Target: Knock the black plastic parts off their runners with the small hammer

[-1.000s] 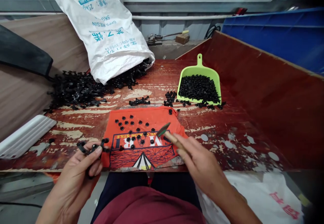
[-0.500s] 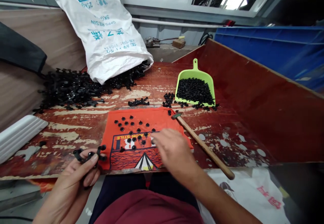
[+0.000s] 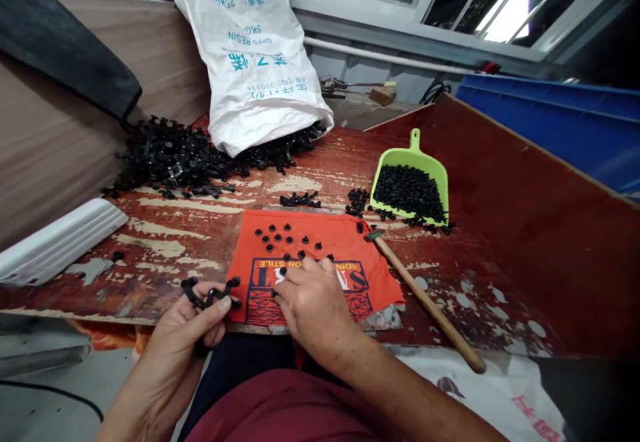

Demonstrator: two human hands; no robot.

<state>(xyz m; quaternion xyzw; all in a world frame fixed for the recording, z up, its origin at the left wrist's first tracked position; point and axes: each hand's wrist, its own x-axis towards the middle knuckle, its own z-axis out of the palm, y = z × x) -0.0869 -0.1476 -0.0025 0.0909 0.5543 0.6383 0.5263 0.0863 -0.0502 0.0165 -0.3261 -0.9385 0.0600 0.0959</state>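
Observation:
My left hand (image 3: 200, 325) grips a black plastic piece with branching, knobbed ends (image 3: 210, 295) at the left edge of the orange cloth (image 3: 250, 245). Over the cloth's front part, my right hand (image 3: 315, 302) is curled with its fingers drawn together. A small black plastic piece (image 3: 277, 293) shows at its fingertips, and another piece (image 3: 283, 271) sits close beside them. What else lies under the palm is hidden. Several small black round pieces (image 3: 278, 237) stand scattered on the cloth behind the hand.
A wooden-handled hammer (image 3: 425, 295) lies right of the cloth. Beyond it is a green dustpan (image 3: 415, 141) filled with black pieces. A white sack (image 3: 265, 69) stands over a black heap (image 3: 170, 162) at the back left. A white plastic panel (image 3: 65, 242) lies left.
My right hand has moved left across the cloth and closed over the front group of small black pieces. My left hand still holds its plastic piece. The view has shifted.

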